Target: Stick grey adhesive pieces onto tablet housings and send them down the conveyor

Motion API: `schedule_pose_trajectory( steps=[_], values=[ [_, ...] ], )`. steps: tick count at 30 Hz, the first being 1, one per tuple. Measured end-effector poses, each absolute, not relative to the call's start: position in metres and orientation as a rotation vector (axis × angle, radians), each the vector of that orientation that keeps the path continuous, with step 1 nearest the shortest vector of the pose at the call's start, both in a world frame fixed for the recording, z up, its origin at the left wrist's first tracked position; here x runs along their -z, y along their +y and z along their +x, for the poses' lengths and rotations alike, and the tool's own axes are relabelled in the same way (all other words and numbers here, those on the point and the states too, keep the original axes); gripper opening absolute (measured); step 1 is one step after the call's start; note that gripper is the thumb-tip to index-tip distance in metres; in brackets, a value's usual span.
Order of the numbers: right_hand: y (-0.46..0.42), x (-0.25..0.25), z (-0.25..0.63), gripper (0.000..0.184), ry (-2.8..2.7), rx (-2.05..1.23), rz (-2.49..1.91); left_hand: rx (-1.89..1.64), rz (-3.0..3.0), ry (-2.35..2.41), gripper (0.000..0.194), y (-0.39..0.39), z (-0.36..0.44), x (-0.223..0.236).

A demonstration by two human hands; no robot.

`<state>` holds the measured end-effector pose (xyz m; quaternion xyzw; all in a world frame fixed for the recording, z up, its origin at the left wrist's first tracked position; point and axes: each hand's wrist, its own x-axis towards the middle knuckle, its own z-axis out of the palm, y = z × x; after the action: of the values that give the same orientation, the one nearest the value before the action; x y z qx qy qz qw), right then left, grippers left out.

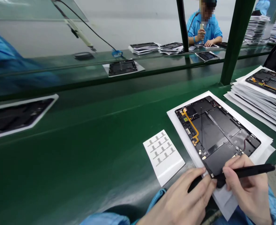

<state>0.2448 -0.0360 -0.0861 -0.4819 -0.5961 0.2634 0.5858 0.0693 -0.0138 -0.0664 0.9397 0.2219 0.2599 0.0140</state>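
Note:
An opened tablet (216, 132) lies on white sheets (266, 147) at the near right of the green belt, its black insides and an orange flex cable (191, 125) showing. My right hand (249, 187) is closed around black tweezers (245, 172), their tip at the tablet's near corner. My left hand (182, 201) rests beside that corner, fingers together, its fingertips touching the tweezers' front end. A white sticker sheet (163, 156) with several grey tabs lies just left of the tablet.
A stack of tablets on paper (262, 90) stands at the right. Another tablet (13, 115) rides the green belt (81, 150) at left. Beyond a green post (233, 40), a person in blue (204, 29) works at the far shelf among more tablets (122, 67).

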Motion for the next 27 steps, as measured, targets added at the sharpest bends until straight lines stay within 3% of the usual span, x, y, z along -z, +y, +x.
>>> schedule_pose_trajectory(
  steps=[13, 19, 27],
  values=[
    [-0.0346, 0.0902, 0.2463, 0.013, -1.486, -0.584, -1.127, -0.832, 2.964, 0.657, 0.028, -0.0135, 0.0700, 0.0650],
    [-0.0394, 0.0903, 0.2432, 0.019, -1.222, -0.610, -1.153, -0.829, 2.854, 0.619, 0.029, -0.0096, 0.0694, 0.0654],
    [-0.0380, 0.0893, 0.2464, 0.027, -1.277, -0.615, -1.193, -0.891, 2.778, 0.841, 0.037, -0.0099, 0.0651, 0.0707]
  ],
)
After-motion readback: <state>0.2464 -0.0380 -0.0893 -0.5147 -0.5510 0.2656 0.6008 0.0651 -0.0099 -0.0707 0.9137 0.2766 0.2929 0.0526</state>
